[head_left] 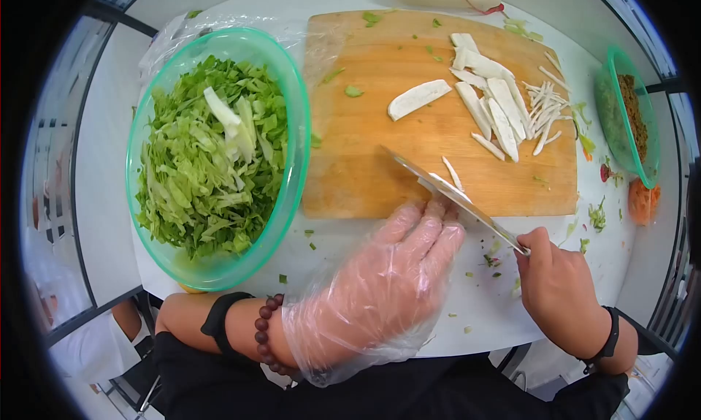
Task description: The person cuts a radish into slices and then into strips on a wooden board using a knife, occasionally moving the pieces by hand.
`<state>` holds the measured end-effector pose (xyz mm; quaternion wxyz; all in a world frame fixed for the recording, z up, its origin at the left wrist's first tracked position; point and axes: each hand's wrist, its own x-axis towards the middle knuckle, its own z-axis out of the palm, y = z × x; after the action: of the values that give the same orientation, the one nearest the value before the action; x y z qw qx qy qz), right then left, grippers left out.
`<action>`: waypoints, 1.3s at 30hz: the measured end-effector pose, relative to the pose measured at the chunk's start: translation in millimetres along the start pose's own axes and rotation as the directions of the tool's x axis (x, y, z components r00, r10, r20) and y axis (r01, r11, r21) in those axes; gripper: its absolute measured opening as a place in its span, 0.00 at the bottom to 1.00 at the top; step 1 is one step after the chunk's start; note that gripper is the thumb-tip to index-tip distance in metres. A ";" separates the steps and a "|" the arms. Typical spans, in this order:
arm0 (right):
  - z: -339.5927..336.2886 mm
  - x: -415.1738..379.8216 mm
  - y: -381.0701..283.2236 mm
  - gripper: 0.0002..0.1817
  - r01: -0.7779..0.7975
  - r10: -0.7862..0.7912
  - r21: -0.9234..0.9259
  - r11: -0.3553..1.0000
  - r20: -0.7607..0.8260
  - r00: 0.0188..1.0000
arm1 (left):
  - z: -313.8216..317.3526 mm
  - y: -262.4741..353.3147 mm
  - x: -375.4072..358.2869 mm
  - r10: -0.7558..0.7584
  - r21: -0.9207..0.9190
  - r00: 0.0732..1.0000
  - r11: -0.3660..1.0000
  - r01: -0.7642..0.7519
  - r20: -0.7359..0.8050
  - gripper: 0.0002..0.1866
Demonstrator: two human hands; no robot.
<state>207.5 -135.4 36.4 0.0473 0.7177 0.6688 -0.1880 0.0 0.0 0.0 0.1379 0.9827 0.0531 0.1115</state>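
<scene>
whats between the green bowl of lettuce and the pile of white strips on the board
In the head view, one long white slice on bare cutting board, plus a few green scraps.

The left hand (380, 274), at the lower middle of the frame, wears a loose, clear plastic glove that bags out in wrinkles past the wrist. Behind it on that forearm sit a bracelet of round dark-red beads (264, 332) and a black band (219, 319). The right hand (562, 292), lower right, is bare, with a thin black wristband (607, 338); dark clothing fills the bottom edge
</scene>
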 end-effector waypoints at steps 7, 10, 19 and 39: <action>-1.9 4.8 -2.5 0.08 -0.004 0.003 0.010 1.000 0.030 1.000 | -2.1 -3.8 3.4 0.014 -0.007 1.000 1.000 -0.014 -0.024 0.08; 3.4 4.5 1.7 0.08 -0.027 0.027 -0.001 1.000 -0.005 1.000 | -1.2 -4.4 4.0 0.015 0.009 1.000 1.000 -0.015 -0.015 0.08; 0.4 22.7 -1.0 0.07 0.003 0.012 0.076 0.997 -0.194 0.981 | -7.3 -3.0 2.3 0.043 0.016 0.998 0.999 -0.043 0.041 0.09; -5.7 8.7 -3.7 0.09 0.088 -0.058 0.151 0.985 -0.194 0.979 | -4.6 0.7 1.8 -0.013 0.033 0.999 0.999 0.011 0.038 0.18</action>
<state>205.3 -125.1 39.5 -0.0806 0.7086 0.6792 -0.1733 0.8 0.7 4.9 0.1233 0.9865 0.0582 0.0907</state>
